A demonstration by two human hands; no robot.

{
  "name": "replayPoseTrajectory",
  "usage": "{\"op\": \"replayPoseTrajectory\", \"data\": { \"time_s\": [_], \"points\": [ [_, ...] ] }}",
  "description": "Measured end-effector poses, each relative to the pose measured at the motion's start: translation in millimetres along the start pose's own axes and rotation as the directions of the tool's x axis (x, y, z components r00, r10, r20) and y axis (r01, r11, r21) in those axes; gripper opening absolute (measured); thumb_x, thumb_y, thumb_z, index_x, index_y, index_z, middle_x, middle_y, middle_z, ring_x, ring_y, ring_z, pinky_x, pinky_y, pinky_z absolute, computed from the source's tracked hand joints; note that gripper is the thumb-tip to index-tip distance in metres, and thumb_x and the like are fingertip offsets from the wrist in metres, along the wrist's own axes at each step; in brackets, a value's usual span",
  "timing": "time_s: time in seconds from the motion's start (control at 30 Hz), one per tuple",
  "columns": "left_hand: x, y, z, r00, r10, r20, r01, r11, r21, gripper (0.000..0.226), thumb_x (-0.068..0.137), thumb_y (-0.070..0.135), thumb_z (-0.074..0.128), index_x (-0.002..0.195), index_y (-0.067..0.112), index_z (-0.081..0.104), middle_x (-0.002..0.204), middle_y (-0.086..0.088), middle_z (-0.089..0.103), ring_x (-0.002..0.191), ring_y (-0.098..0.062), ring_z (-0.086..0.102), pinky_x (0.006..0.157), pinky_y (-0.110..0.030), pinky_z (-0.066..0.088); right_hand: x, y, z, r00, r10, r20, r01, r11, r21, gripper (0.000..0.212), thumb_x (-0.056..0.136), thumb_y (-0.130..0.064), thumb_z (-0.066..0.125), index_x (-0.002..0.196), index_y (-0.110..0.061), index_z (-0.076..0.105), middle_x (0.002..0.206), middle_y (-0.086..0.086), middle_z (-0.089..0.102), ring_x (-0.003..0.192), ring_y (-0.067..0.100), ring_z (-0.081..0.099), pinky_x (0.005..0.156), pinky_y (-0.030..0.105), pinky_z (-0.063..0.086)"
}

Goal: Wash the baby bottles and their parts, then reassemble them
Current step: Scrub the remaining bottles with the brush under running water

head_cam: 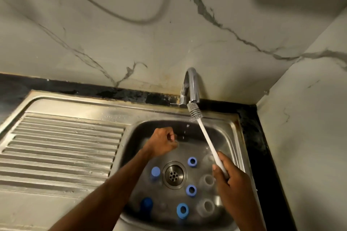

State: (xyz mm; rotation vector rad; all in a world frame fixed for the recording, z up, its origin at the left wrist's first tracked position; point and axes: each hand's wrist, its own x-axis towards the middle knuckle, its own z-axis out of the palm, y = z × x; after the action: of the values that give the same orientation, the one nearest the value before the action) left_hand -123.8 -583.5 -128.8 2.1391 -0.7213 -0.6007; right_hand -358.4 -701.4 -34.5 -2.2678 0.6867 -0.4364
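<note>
Stainless sink (231,118), ribbed drainboard (62,142) on its left. Fingers and thumb of the right hand (231,180) wrap the low end of a white-handled bottle brush (204,137), whose grey head sits right at the mouth of the tap (191,84). Over the basin's back-left, the left hand (161,142) has its fingers curled in. It is blurred, and I cannot tell if it holds anything. Around the drain (174,175) on the basin floor lie blue rings (191,190) and blue caps (155,172), with clear bottles (206,207) toward the right.

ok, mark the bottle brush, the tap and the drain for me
bottle brush (210,142): head view, middle of its white handle.
tap (193,88): head view, on the curved spout.
drain (173,175): head view, centre of the strainer.
</note>
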Motion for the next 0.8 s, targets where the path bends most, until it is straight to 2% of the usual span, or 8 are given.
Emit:
{"op": "replayPoseTrajectory", "data": {
  "time_s": [0.07, 0.13, 0.23, 0.33, 0.43, 0.5, 0.6, 0.8],
  "points": [
    [-11, 15, -14, 0.995, 0.093, -0.029, -0.093, 0.996, -0.012, 0.019, 0.077, 0.017, 0.074, 0.075, 0.024, 0.057, 0.075, 0.004, 0.068, 0.071, -0.010, 0.067, 0.066, -0.033, 0.057, -4, -8, -7, 1.000, 0.008, -0.016, -0.008, 1.000, 0.009, 0.036, 0.094, -0.013, 0.063, 0.130, -0.011, 0.062, 0.084, -0.007, 0.070, 0.083, -0.007, 0.064, 0.064, 0.004, 0.047],
    [-21, 35, -28, 0.986, 0.139, 0.090, -0.157, 0.960, 0.234, 0.017, 0.083, 0.022, 0.070, 0.085, 0.026, 0.054, 0.078, 0.006, 0.063, 0.072, -0.013, 0.062, 0.065, -0.026, 0.047, -9, -16, -14, 1.000, 0.020, 0.002, -0.020, 1.000, 0.008, 0.036, 0.095, -0.014, 0.061, 0.131, -0.011, 0.062, 0.081, -0.008, 0.069, 0.083, -0.005, 0.064, 0.063, 0.007, 0.049],
    [-37, 56, -35, 0.953, 0.210, 0.218, -0.301, 0.728, 0.615, 0.029, 0.090, 0.028, 0.063, 0.117, 0.021, 0.054, 0.106, -0.002, 0.064, 0.092, -0.019, 0.063, 0.075, -0.028, 0.047, -20, -26, -20, 0.998, 0.026, 0.057, -0.026, 1.000, 0.000, 0.035, 0.096, -0.016, 0.060, 0.131, -0.015, 0.062, 0.074, -0.005, 0.067, 0.069, 0.005, 0.064, 0.059, 0.010, 0.048],
    [-45, 57, -39, 0.924, 0.322, 0.205, -0.379, 0.707, 0.597, 0.032, 0.089, 0.025, 0.061, 0.120, 0.017, 0.057, 0.116, -0.006, 0.065, 0.102, -0.025, 0.064, 0.085, -0.036, 0.054, -34, -30, -19, 0.993, 0.042, 0.113, -0.041, 0.999, -0.007, 0.035, 0.098, -0.021, 0.058, 0.132, -0.025, 0.061, 0.083, -0.003, 0.071, 0.074, 0.006, 0.066, 0.067, 0.017, 0.052],
    [-52, 53, -41, 0.940, 0.336, 0.051, -0.330, 0.867, 0.374, 0.012, 0.092, 0.024, 0.059, 0.104, 0.022, 0.060, 0.096, 0.003, 0.067, 0.082, -0.013, 0.065, 0.073, -0.023, 0.048, -47, -31, -13, 0.988, 0.074, 0.134, -0.077, 0.997, 0.022, 0.033, 0.098, -0.020, 0.057, 0.129, -0.028, 0.062, 0.078, -0.002, 0.070, 0.071, 0.007, 0.067, 0.070, 0.028, 0.055],
    [-60, 58, -40, 0.980, 0.151, -0.127, -0.165, 0.981, -0.107, 0.004, 0.099, 0.023, 0.059, 0.098, 0.021, 0.063, 0.086, 0.005, 0.068, 0.072, -0.006, 0.062, 0.068, -0.018, 0.047, -53, -35, -9, 0.987, 0.070, 0.144, -0.075, 0.997, 0.031, 0.030, 0.098, -0.017, 0.057, 0.124, -0.029, 0.064, 0.073, -0.005, 0.068, 0.069, 0.006, 0.064, 0.069, 0.026, 0.053],
    [-70, 67, -41, 0.981, -0.131, -0.145, -0.013, 0.696, -0.718, 0.021, 0.106, 0.022, 0.050, 0.101, 0.012, 0.068, 0.083, -0.009, 0.071, 0.061, -0.014, 0.059, 0.060, -0.027, 0.048, -56, -52, -4, 0.979, 0.068, 0.194, -0.080, 0.995, 0.056, 0.024, 0.099, -0.016, 0.054, 0.117, -0.029, 0.064, 0.070, 0.002, 0.065, 0.064, 0.011, 0.061, 0.063, 0.022, 0.048],
    [-85, 77, -29, 0.954, -0.283, -0.104, 0.007, 0.365, -0.931, 0.035, 0.109, 0.029, 0.042, 0.098, 0.007, 0.067, 0.072, -0.006, 0.067, 0.063, -0.016, 0.061, 0.062, -0.030, 0.051, -40, -86, 12, 0.966, 0.036, 0.256, -0.027, 0.999, -0.038, 0.012, 0.103, -0.023, 0.043, 0.105, -0.030, 0.054, 0.074, 0.000, 0.064, 0.062, 0.013, 0.061, 0.053, 0.023, 0.046]
  ]
}}
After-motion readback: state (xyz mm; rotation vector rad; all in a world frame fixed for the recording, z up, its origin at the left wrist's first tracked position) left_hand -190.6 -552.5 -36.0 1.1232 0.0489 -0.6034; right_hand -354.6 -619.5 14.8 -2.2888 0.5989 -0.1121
